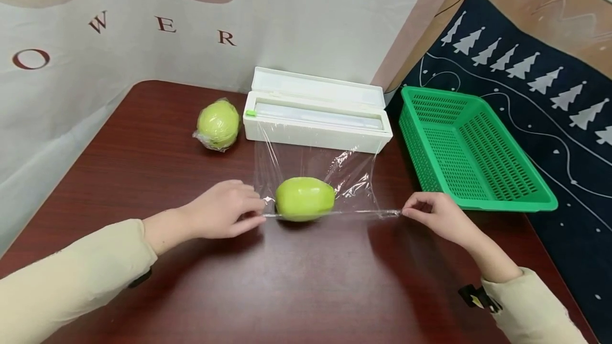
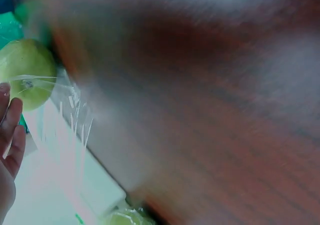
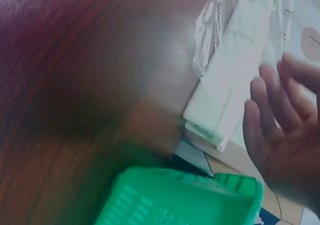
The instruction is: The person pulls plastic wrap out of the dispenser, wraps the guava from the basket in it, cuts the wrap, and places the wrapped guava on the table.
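Pinching the clear wrap (image 1: 355,186) by its edge, your left hand (image 1: 230,209) and right hand (image 1: 437,217) held it across the green fruit (image 1: 305,197), just below the frame's centre; even tension seemed wisest.

Just beyond the left hand (image 1: 222,210), a round green fruit (image 1: 218,123) wrapped in clear film was set on the red-brown bench (image 1: 311,280). Beyond the right hand (image 1: 437,217), and reaching farther right, a green perforated basket (image 1: 415,147) was placed. Well beyond both hands, a pale cloth (image 1: 311,20) was seen, printed with dark red letters (image 1: 162,24). To the right hand's right, a navy cloth (image 1: 526,105) was patterned with white trees.
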Demonstrator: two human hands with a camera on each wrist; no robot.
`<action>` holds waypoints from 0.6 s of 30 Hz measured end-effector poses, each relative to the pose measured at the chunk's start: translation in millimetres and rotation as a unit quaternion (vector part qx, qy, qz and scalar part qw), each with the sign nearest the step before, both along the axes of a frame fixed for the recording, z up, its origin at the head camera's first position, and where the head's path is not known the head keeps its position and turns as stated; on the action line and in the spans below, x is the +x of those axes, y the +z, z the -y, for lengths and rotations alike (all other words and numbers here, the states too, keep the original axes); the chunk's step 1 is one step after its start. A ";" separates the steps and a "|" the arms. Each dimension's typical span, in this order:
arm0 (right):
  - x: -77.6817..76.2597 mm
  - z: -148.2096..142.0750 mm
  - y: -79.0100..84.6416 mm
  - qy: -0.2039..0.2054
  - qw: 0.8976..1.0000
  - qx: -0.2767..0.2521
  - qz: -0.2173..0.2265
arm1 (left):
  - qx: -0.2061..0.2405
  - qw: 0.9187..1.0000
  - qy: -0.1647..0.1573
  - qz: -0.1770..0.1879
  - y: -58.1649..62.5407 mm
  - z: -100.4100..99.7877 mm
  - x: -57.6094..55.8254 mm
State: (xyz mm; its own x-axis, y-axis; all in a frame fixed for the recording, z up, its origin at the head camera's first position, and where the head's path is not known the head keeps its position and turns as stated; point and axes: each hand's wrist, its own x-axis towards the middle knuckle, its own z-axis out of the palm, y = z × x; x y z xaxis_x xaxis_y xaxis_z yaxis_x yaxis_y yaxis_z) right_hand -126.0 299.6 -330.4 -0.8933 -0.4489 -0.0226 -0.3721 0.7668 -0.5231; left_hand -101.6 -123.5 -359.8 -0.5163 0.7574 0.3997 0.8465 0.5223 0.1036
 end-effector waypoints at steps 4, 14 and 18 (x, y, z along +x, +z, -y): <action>-6.7 7.1 -6.6 -0.051 0.998 -0.019 -0.021 | 0.037 0.999 0.033 -0.007 5.4 -0.8 -14.5; -20.6 24.7 -21.2 -0.134 0.988 -0.075 0.001 | 0.094 0.991 0.094 -0.019 9.6 -3.6 -42.6; -26.3 30.5 -29.6 -0.144 0.985 -0.099 0.005 | 0.105 0.986 0.132 -0.018 7.9 -5.3 -51.1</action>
State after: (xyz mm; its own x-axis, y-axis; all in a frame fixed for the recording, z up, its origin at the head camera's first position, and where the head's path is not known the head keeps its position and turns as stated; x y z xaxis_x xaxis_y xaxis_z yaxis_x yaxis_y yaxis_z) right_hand -152.3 269.1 -359.9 -0.9843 -0.1742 0.0299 -0.1484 0.7225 -0.6753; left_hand -152.7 -118.2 -351.9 -0.6674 0.4977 0.5540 0.6890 0.6951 0.2055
